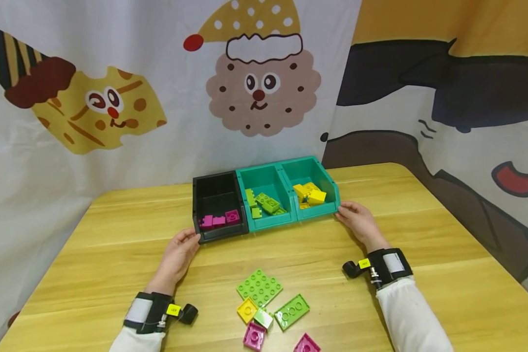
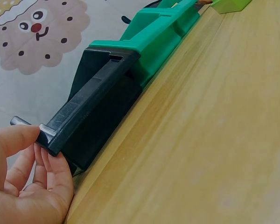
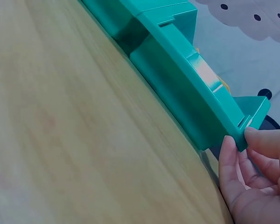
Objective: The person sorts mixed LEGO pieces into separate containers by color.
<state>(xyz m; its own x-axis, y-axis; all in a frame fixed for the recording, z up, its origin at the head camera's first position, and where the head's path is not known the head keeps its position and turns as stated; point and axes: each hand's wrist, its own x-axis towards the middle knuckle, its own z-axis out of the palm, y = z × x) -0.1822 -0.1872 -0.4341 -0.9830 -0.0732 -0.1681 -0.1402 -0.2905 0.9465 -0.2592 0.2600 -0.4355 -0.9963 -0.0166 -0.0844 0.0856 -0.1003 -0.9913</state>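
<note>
Three joined bins stand in a row near the back of the table. My left hand (image 1: pixel 176 256) pinches the front left corner of the black bin (image 1: pixel 217 188), thumb on top and fingers beneath its rim, as the left wrist view shows. At the other end, my right hand (image 1: pixel 362 226) pinches the front right corner of the right teal bin (image 3: pixel 177 93). Magenta bricks (image 1: pixel 232 216) lie in the black bin, green bricks (image 1: pixel 268 203) in the middle teal bin (image 1: pixel 264 177), and yellow bricks (image 1: pixel 317 197) in the right one.
Between my forearms lie loose bricks: a green plate with studs (image 1: pixel 259 287), a long green brick (image 1: pixel 292 312), a yellow brick (image 1: pixel 247 310), a small green brick (image 1: pixel 264 319) and two magenta bricks (image 1: pixel 254 336). A printed curtain (image 1: pixel 167 161) hangs behind the wooden table (image 1: pixel 114 230).
</note>
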